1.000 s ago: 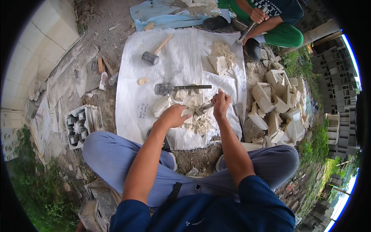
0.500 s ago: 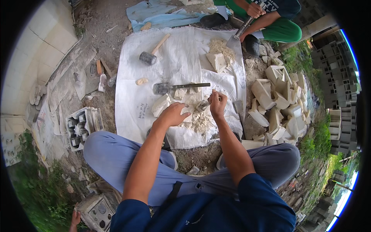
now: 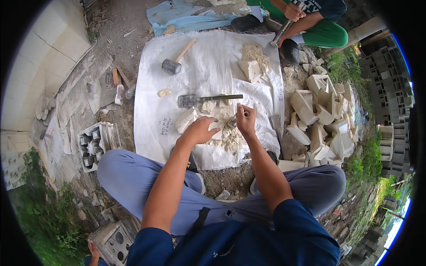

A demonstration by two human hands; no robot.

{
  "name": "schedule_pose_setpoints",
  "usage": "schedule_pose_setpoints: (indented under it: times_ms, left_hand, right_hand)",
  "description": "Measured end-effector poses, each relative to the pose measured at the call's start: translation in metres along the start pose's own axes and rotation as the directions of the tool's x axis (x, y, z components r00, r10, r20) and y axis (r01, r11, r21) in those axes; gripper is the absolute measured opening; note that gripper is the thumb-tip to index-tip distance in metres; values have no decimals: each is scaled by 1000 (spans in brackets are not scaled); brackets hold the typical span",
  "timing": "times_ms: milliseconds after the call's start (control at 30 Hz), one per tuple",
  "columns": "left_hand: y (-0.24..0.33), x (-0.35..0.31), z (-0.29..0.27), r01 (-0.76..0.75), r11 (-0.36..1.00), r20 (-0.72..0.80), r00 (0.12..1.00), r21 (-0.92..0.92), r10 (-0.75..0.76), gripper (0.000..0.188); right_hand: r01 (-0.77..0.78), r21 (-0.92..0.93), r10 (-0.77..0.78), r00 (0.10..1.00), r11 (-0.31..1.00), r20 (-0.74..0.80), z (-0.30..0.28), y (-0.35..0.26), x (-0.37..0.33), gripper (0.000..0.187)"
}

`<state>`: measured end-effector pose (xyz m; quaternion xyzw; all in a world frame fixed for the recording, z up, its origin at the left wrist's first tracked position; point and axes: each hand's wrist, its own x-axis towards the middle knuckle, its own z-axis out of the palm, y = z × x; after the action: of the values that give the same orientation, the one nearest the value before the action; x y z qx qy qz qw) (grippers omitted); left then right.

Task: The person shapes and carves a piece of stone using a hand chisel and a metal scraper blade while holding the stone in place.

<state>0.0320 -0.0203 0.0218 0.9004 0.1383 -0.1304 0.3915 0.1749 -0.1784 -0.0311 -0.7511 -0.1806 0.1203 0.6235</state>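
Observation:
My left hand [image 3: 198, 131] is bent over a pale, plaster-like chunk [image 3: 214, 127], thumb and fingers on either side of it; the palm hides part of the grip. My right hand [image 3: 246, 120] is closed around the handle of a small hammer, whose greyish head [image 3: 231, 122] is just above the chunk, close to my left thumb. Pale crumbs [image 3: 231, 141] are strewn below the hammer. Beyond my hands, a long-handled hammer [image 3: 208, 99] lies crosswise behind larger broken chunks [image 3: 187, 119]. All this is on a white woven sheet [image 3: 153, 80].
A mallet [image 3: 172, 66] lies on the far part of the sheet. To the right stands a heap of broken pale moulds [image 3: 317, 115]; a grey block [image 3: 95, 144] sits left. Across from me a co-worker's hands [image 3: 293, 12] hold a metal tool. Another person's hand [image 3: 93, 249] shows lower left.
The hammer in my right hand has tilted slightly, and the hand has shifted a little left. My left hand stays nearly in place. The co-worker's tool has turned slightly.

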Motion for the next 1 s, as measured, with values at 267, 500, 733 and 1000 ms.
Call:
schedule_pose_setpoints:
  times_ms: [267,500,733,1000]
  left_hand:
    - [-17,-10,-4,52,999,-34,998,2,-52,48]
    - [-6,7,3,-7,1000,-3,1000,19,7,48]
    - [-12,-14,-9,71,997,-28,997,-20,-72,50]
    - [-9,8,2,-11,1000,-44,999,15,11,48]
  right_hand:
    - [-38,160,40,999,986,-8,-2,-70,14,46]
    - [36,-29,-35,999,999,38,-9,21,5,46]
    - [7,435,-57,993,901,101,-4,-48,14,61]
    - [68,336,-115,986,939,122,0,9,8,55]
